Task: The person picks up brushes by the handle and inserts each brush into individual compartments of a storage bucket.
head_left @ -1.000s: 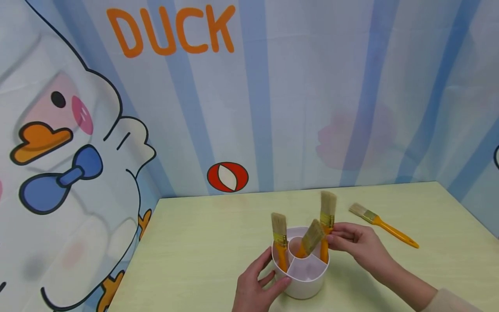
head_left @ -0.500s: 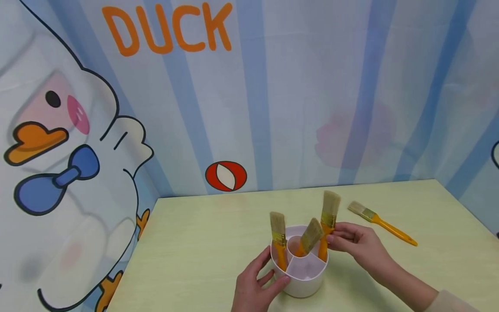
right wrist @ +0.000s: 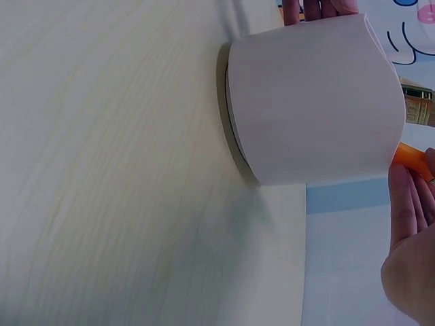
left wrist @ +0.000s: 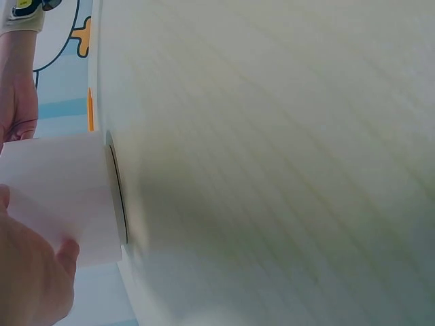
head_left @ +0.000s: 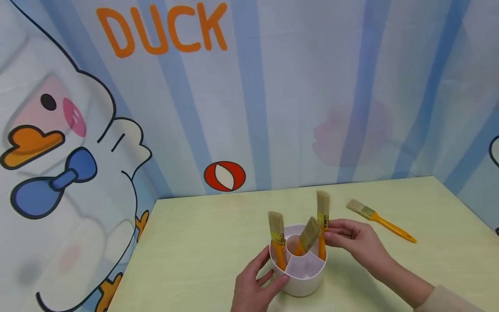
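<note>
A white round caddy (head_left: pixel 302 287) with several compartments stands on the table; its smooth outer wall (left wrist: pixel 64 197) fills much of the left wrist view. My left hand (head_left: pixel 255 284) holds its near left side, thumb in front. With thumb and fingertips my right hand (head_left: pixel 362 245) pinches the orange handle of a flat paintbrush (head_left: pixel 322 212), bristles up, in the right-hand compartment. A second paintbrush (head_left: pixel 277 234) stands in the left compartment, and a third paintbrush (head_left: pixel 310 235) leans right in the round centre cup. The front compartment holds nothing.
Another paintbrush (head_left: pixel 383 222) lies flat on the pale yellow table (head_left: pixel 202 251), right of and behind the caddy. A curtain (head_left: pixel 288 95) printed with a duck and blue stripes hangs behind the table.
The pinched paintbrush leaned right half a second ago and now stands more upright, turned so its bristles look narrower. The left hand keeps its hold on the caddy. The head view shifts slightly.
</note>
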Available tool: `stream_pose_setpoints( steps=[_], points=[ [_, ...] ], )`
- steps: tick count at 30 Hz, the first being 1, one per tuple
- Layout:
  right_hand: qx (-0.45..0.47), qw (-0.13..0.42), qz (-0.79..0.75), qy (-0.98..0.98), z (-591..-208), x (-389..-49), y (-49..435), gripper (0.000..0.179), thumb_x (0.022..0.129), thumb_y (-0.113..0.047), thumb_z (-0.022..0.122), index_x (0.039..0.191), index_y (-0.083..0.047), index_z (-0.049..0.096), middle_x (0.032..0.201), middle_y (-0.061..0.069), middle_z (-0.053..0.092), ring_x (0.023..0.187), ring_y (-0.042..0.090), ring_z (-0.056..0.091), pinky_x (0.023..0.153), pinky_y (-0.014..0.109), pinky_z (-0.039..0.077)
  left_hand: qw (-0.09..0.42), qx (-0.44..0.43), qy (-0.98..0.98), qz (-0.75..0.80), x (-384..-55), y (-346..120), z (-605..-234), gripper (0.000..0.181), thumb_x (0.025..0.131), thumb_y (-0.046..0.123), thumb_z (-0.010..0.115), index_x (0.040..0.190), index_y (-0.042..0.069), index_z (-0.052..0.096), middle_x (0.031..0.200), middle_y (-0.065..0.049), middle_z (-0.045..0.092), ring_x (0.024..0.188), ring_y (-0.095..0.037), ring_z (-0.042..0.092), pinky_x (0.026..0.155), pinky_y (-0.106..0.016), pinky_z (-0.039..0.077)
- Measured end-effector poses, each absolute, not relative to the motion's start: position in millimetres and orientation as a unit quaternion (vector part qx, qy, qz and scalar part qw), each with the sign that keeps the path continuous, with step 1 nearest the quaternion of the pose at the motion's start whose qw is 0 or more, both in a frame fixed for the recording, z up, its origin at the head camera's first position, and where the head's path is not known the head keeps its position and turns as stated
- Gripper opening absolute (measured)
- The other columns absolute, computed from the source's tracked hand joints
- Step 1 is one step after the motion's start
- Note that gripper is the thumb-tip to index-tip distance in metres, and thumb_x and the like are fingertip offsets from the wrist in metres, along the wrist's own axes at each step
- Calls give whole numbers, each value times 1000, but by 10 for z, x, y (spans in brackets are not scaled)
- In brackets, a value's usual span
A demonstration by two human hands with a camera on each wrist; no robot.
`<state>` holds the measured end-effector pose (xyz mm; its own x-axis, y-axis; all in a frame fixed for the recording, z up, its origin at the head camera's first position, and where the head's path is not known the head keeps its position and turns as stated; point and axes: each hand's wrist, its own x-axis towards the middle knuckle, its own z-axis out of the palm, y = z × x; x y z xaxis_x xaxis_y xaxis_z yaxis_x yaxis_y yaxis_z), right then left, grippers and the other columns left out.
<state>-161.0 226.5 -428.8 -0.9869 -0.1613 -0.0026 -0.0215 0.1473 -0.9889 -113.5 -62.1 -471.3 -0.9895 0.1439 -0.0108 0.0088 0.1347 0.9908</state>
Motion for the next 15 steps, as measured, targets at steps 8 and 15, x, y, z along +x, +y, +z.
stream_pose_setpoints(
  steps=[8,15],
  points=[
    [-79,48,-656,749,-4293,-1580,2296,49,101,-13,76,139,13,62,124,21,76,104,15,78,92,42,64,59,36,755,652,-1159,-607,-4707,84,87,38,91,156,8,55,160,-15,53,147,-42,50,96,-33,62],
    [-78,50,-658,748,-4328,-1550,2360,50,101,-13,76,141,13,60,131,26,72,108,15,78,93,42,64,50,52,756,651,-1131,-613,-4726,81,89,30,91,156,6,54,159,-18,53,146,-43,51,96,-36,62]
  ],
)
